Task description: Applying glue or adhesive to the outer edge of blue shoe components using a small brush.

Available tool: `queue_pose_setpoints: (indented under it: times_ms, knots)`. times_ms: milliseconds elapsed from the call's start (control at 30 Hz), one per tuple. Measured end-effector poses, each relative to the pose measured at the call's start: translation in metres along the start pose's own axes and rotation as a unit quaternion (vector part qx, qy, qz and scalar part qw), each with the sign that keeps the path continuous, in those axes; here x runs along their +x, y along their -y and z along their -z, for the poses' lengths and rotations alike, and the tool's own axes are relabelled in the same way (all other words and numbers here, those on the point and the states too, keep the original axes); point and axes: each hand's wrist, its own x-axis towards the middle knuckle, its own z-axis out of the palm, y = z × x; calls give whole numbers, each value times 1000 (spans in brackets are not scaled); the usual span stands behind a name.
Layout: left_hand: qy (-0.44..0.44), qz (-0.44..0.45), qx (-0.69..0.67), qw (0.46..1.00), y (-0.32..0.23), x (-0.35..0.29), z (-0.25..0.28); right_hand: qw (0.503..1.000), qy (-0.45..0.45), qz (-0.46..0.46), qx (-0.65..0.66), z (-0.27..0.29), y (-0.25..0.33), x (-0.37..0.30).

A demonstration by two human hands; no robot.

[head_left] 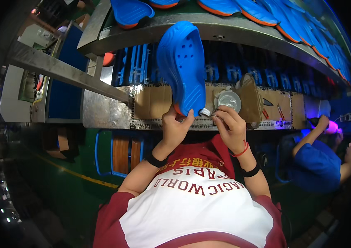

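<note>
The left hand (175, 127) is clamped on the heel of a blue clog (188, 91), which stands toe up above the cardboard-covered worktop (105, 108), its holed upper in view. Thumb and fingertips brought together, the right hand (231, 129) is beside the heel at a small whitish piece (205, 112), though whether it grips this is unclear. Behind it sits a pale round bowl (239, 100), left of red-handled tools (280, 111).
</note>
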Motion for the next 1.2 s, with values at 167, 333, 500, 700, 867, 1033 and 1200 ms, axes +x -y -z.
queue_pose_setpoints:
  times_ms: [167, 333, 500, 700, 867, 1033, 1200]
  knots:
    - [34, 18, 13, 999, -2, -1, 3, 998, 6, -41, 37, -2, 0, -1]
    - [36, 15, 25, 999, -6, -2, 5, 999, 3, -46, 20, -2, -3, 4]
    - [40, 20, 12, 999, -7, -2, 2, 998, -20, -61, 9, 1, -4, 5]
    - [2, -14, 10, 1000, -4, -3, -2, 998, -20, -56, 11, 6, 3, 7]
    - [13, 6, 8, 1000, -11, -2, -1, 1000, 2, -2, -20, 1, -2, 7]
    - [10, -2, 21, 1000, -7, 0, 1, 1000, 25, -7, 18, 0, -1, 7]
    - [-3, -9, 6, 1000, -20, 5, 2, 997, 6, -40, 62, 0, -6, 3]
